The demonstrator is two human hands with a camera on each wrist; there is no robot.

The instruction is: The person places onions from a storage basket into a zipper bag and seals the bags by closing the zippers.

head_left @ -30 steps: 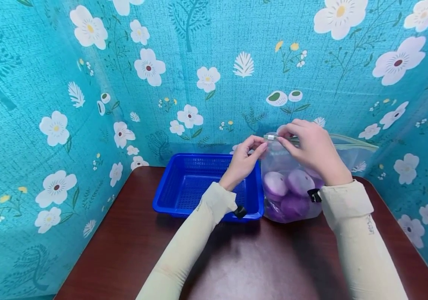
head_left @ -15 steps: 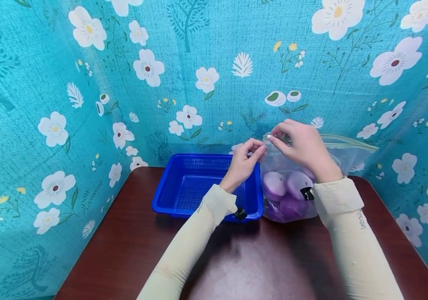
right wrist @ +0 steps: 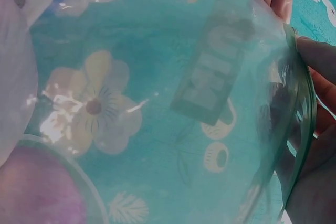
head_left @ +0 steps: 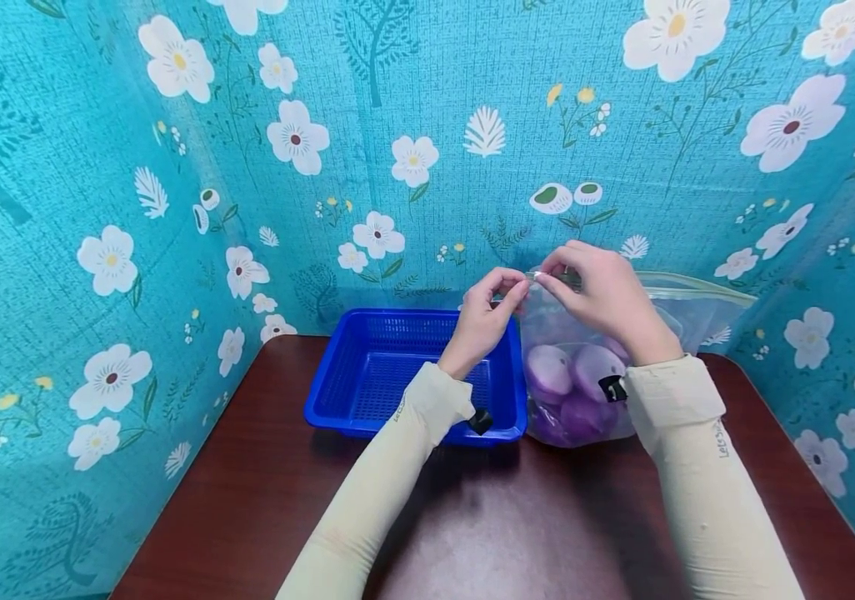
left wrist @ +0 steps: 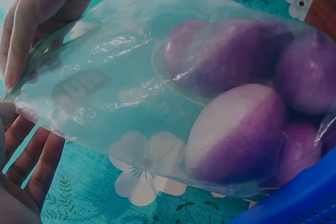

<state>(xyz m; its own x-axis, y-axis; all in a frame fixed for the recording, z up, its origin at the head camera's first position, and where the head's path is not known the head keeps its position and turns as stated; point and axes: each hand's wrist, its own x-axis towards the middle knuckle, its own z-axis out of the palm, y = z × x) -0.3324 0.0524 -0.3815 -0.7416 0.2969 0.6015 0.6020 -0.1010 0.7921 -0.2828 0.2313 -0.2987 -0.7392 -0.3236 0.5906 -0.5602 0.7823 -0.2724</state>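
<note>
A clear zip bag (head_left: 551,321) stands upright, holding several purple-and-white bulbs (head_left: 550,371) that look like onions. At its top left corner my left hand (head_left: 482,325) pinches the edge between thumb and forefinger. Close beside it, my right hand (head_left: 600,292) pinches the zip strip, at a small white slider mostly hidden by the fingertips. Toward the right, the two edges of the bag's mouth stand apart. In the left wrist view the left hand's other fingers (left wrist: 44,163) extend below the bag. The right wrist view shows a green zip edge (right wrist: 310,108) by the right hand.
A blue plastic basket (head_left: 416,313) with perforated walls stands left of the bag, under my left forearm. Both rest on a dark red-brown table (head_left: 247,483). Teal flowered cloth (head_left: 412,217) hangs behind and along both sides.
My right hand has shifted left along the bag's top edge toward the corner. The left hand dipped slightly, then rose back to the corner. The basket has stayed put.
</note>
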